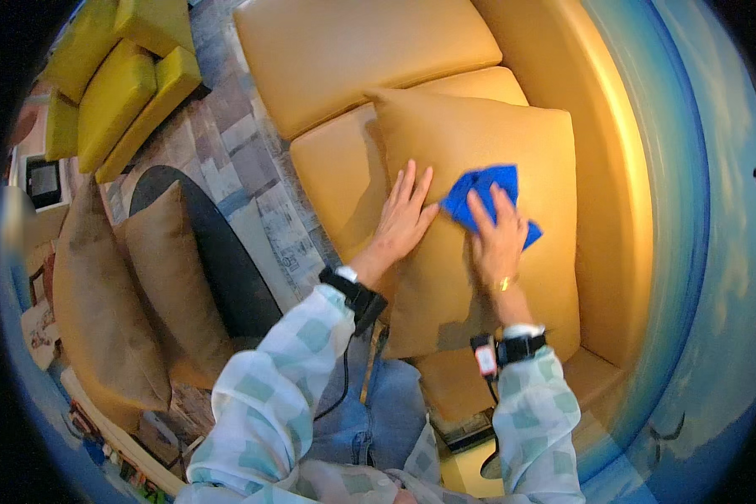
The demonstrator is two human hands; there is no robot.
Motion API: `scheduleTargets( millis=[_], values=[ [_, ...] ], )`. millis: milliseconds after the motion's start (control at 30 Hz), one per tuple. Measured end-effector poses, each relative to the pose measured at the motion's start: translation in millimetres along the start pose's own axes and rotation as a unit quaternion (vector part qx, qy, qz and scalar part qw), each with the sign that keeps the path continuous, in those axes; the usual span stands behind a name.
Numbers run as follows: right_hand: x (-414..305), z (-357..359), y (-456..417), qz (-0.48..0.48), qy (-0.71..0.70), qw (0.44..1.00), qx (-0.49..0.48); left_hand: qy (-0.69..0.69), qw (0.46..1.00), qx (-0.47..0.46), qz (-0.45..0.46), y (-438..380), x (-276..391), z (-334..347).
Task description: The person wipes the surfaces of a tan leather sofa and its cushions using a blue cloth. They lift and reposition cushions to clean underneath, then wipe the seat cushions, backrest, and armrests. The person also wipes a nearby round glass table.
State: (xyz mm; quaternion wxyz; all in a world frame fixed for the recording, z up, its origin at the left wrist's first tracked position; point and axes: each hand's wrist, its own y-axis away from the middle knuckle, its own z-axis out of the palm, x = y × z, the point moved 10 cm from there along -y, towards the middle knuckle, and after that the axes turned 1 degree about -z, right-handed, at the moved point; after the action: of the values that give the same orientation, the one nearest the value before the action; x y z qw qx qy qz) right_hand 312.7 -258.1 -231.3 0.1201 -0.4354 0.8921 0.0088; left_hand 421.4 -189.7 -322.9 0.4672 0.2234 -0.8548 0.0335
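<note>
A large tan cushion (pixel 529 151) lies flat on the seat of a tan leather-look sofa (pixel 365 44). My left hand (pixel 406 214) rests on the cushion's left part, palm down with fingers spread, holding nothing. On the cushion's middle, my right hand (pixel 499 239) presses on a blue cloth (pixel 501 179), fingers over it; part of the cloth sticks out to the right of the hand. Whether the fingers grip the cloth or only lie on it is hard to tell, but it is bunched under them.
Two brown cushions (pixel 179 271) stand at the left beside a dark rounded surface (pixel 227 264). A yellow armchair (pixel 116 94) is at the upper left on a patterned floor (pixel 227 145). The sofa's backrest (pixel 611 189) runs along the right, before a blue painted wall (pixel 724 189).
</note>
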Motion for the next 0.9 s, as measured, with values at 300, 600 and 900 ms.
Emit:
scheduleTargets(
  millis=[300, 600, 900],
  values=[
    [-23, 4, 128, -0.078, 0.005, 0.994, -0.071, 0.064, 0.979, 0.119, -0.15, 18, 19, 22],
    [167, -5, 1, 0.239, 0.017, 0.971, 0.025, -0.091, 0.975, 0.164, -0.121, -1, 56, 40],
    [111, -6, 80, 0.196, -0.045, 0.979, 0.034, -0.106, 0.978, 0.16, -0.083, 14, 24, 41]
  ],
)
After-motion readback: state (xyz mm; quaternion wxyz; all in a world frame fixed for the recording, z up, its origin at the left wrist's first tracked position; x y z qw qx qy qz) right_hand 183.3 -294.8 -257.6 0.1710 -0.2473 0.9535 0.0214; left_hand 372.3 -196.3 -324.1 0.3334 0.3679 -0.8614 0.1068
